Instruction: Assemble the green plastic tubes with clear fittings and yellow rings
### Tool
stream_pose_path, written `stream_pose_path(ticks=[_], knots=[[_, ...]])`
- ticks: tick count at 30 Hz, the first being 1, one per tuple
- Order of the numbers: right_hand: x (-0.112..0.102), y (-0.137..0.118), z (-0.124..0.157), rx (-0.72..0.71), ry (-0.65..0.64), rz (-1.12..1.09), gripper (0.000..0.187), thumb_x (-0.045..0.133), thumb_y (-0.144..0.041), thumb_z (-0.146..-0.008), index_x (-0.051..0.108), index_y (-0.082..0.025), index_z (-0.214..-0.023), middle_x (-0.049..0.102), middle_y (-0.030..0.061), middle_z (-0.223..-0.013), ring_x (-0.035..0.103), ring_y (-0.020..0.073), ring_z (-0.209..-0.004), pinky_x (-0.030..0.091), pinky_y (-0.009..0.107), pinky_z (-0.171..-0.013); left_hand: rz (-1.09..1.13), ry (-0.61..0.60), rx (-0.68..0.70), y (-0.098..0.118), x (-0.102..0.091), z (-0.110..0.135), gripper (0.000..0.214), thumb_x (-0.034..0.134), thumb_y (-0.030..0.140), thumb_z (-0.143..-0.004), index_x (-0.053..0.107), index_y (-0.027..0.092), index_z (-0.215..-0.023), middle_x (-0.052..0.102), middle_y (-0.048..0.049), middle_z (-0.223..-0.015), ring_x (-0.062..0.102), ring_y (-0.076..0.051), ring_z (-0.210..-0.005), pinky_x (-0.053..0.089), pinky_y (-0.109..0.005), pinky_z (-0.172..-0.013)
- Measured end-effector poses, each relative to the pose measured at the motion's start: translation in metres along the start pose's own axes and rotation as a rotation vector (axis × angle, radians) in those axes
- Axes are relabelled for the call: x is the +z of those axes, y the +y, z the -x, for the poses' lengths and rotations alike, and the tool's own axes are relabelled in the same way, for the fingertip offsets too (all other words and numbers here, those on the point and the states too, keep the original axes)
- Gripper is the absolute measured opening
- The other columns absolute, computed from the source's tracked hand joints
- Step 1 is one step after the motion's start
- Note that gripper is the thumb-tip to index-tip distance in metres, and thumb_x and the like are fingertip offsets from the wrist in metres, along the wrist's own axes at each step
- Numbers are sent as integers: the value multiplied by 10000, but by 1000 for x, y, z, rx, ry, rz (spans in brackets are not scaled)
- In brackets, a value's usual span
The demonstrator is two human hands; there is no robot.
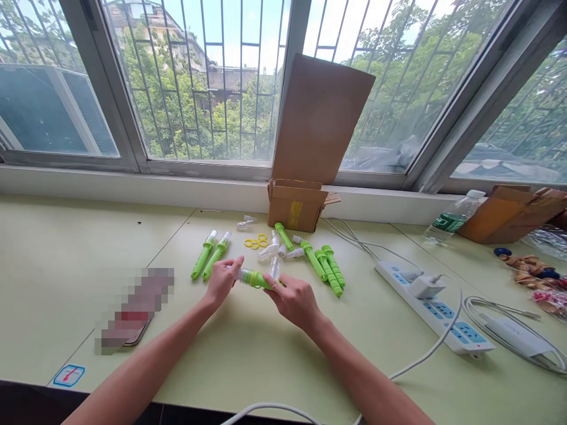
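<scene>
Both hands hold a green plastic tube [256, 278] just above the table, lying nearly level, with a clear ribbed end to the left and a yellow ring round it. My left hand [221, 282] is closed on the clear end. My right hand [296, 300] grips the green end, its fingers hiding part of it. Behind the hands lie loose clear plastic pieces [268, 252] and several yellow rings [252, 242]. Two green tubes with clear tips [204, 255] rest to the left. Several more green tubes [326, 270] lie to the right.
An open cardboard box [295, 206] stands by the window. A pixelated phone [137, 310] lies at left. On the right are a white power strip [434, 310] with plugs and cables, a coiled cable [514, 333], a water bottle [454, 219] and another cardboard box [509, 215].
</scene>
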State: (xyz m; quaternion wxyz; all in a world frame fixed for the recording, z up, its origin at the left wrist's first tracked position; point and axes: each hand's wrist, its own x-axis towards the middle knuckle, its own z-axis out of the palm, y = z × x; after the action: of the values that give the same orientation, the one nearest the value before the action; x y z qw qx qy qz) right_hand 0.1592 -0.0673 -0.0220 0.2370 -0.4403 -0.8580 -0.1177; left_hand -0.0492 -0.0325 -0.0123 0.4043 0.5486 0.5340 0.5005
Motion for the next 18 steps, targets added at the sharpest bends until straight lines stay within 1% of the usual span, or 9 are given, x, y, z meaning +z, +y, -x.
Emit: stream_pose_path(ticks=[5, 10, 14, 16, 18], knots=[[1, -10, 1, 121, -80, -166, 384, 488, -379, -912, 593, -241, -1255, 684, 76, -817, 576, 151, -665, 288, 236, -554, -46, 49, 67, -5, -3, -4, 515, 560, 548, -769, 367, 187, -456, 284, 49, -412, 303, -80, -378, 209, -247, -391], [-6, -13, -2, 203, -117, -388, 387, 514, -388, -887, 609, -252, -1237, 712, 70, -887, 607, 181, -727, 378, 244, -635, -83, 66, 110, -2, -5, -3, 524, 552, 524, -781, 337, 190, -439, 255, 45, -424, 281, -81, -385, 194, -255, -404], [-9, -10, -4, 293, -183, -676, 384, 544, -416, -853, 658, -233, -1170, 702, 31, -867, 574, 172, -700, 412, 258, -658, -119, 67, 164, 5, -6, 0, 524, 539, 500, -794, 321, 189, -433, 229, 40, -442, 249, -82, -407, 183, -259, -418], [-10, -9, -6, 330, -228, -834, 402, 547, -443, -841, 681, -200, -1132, 676, 18, -837, 542, 164, -691, 409, 253, -640, -122, 68, 199, 7, -6, 2, 515, 534, 489, -798, 318, 190, -438, 225, 37, -455, 237, -83, -421, 186, -259, -425], [-12, -7, -9, 330, -280, -984, 423, 540, -472, -837, 697, -178, -1097, 631, 7, -792, 502, 151, -683, 389, 244, -618, -128, 67, 236, 9, -7, 3, 507, 529, 479, -801, 323, 190, -440, 233, 34, -460, 235, -85, -430, 188, -259, -428]])
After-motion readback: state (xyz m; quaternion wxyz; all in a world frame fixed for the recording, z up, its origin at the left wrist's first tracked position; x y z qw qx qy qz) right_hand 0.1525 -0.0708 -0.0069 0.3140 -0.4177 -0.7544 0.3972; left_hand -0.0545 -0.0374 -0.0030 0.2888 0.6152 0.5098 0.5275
